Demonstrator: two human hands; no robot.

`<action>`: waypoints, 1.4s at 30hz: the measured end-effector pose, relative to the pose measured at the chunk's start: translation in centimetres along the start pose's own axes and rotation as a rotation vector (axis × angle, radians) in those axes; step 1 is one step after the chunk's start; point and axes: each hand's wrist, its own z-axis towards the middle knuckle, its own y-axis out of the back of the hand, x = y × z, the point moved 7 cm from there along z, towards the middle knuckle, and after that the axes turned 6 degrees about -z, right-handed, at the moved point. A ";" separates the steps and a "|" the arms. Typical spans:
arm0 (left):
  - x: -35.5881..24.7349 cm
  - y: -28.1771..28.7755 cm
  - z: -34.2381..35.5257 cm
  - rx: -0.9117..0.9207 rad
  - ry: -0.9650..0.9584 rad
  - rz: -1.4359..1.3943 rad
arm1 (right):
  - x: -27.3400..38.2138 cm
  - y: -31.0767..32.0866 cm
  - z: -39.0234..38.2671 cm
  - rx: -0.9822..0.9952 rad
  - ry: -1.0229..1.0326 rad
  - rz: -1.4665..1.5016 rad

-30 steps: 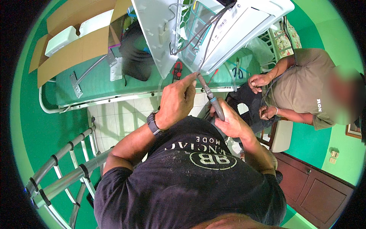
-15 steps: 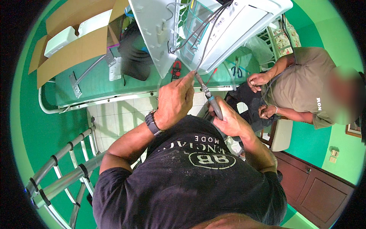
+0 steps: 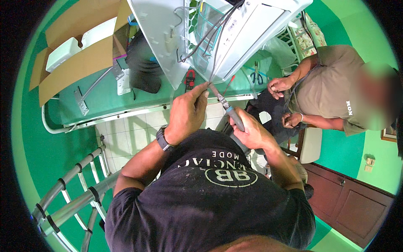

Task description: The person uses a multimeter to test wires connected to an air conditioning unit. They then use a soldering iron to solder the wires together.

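My left hand [image 3: 187,113], with a dark watch on its wrist, pinches the end of a thin dark cable [image 3: 212,70]. This cable comes down from an opened white appliance housing [image 3: 245,38]. In my right hand [image 3: 253,129] is a pair of pliers [image 3: 226,106] with grey and blue handles. Their jaws point up and left and meet the cable beside my left fingertips; whether they bite on it is too small to tell. Just beyond my left hand, a red and black clamp meter [image 3: 190,80] lies on the green bed surface.
A cardboard box [image 3: 77,69] with white parts stands at the left, near a metal bracket [image 3: 81,101] and a black bag [image 3: 145,67]. Blue-handled pliers [image 3: 257,75] lie to the right. A co-worker [image 3: 331,84] sits at the right. A folding ladder [image 3: 77,185] is lower left.
The view has shifted slightly, so the bed and appliance appear a little further up and left. Both hands keep their hold, the pliers still at the cable.
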 end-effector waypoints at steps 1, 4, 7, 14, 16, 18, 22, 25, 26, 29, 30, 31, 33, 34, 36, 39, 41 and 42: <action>0.7 -0.1 -0.1 0.011 0.078 -0.096 | 0.0 -0.2 0.1 0.007 0.029 0.067; 1.8 -0.8 -0.4 0.033 0.213 -0.342 | 0.2 -0.8 0.0 0.026 0.156 0.385; 1.9 -0.9 -0.5 0.027 0.238 -0.441 | 0.5 -1.4 -0.4 -0.013 0.182 0.306; 2.0 -1.0 -0.8 0.015 0.267 -0.488 | 2.1 -1.3 -0.4 -0.092 0.212 0.144; 1.9 -1.0 -0.9 0.014 0.278 -0.494 | 2.2 -1.3 -0.3 -0.086 0.201 0.127; 2.0 -1.0 -1.0 0.007 0.284 -0.507 | 2.2 -1.4 -0.3 -0.066 0.166 0.123; 1.7 -0.9 -1.2 -0.019 0.264 -0.500 | 2.7 -1.4 -0.2 -0.098 0.204 0.106; 1.6 -0.7 -1.3 -0.028 0.214 -0.407 | 2.6 -1.6 -0.3 -0.100 0.225 0.078; 1.6 -0.6 -1.3 -0.029 0.193 -0.366 | 2.8 -1.6 -0.3 -0.090 0.207 0.083; 0.9 -0.3 -1.2 -0.019 0.171 -0.271 | 3.0 -1.6 -0.4 -0.054 0.162 0.036; 0.5 -0.1 -1.1 -0.033 0.125 -0.229 | 3.0 -1.7 -0.4 -0.041 0.147 0.011; 0.0 0.1 -1.1 -0.048 0.079 -0.186 | 3.0 -1.6 -0.5 -0.043 0.161 -0.006; -0.6 0.2 -1.2 -0.066 0.010 -0.102 | 2.8 -1.5 -0.5 -0.047 0.187 -0.040; -0.7 0.2 -1.2 -0.068 -0.014 -0.061 | 2.6 -1.6 -0.6 -0.046 0.165 -0.023; -0.8 0.1 -1.2 -0.064 -0.048 -0.007 | 2.2 -1.7 -0.7 -0.046 0.121 0.010; -0.7 -0.4 -1.0 -0.029 -0.051 0.012 | 1.7 -1.6 -0.9 -0.029 0.063 -0.016; -0.2 -0.4 -0.8 0.011 -0.001 0.013 | 1.4 -1.6 -0.9 -0.053 0.044 0.007; 0.1 -0.6 -0.7 0.047 0.044 -0.069 | 1.2 -1.6 -1.1 -0.066 0.034 0.018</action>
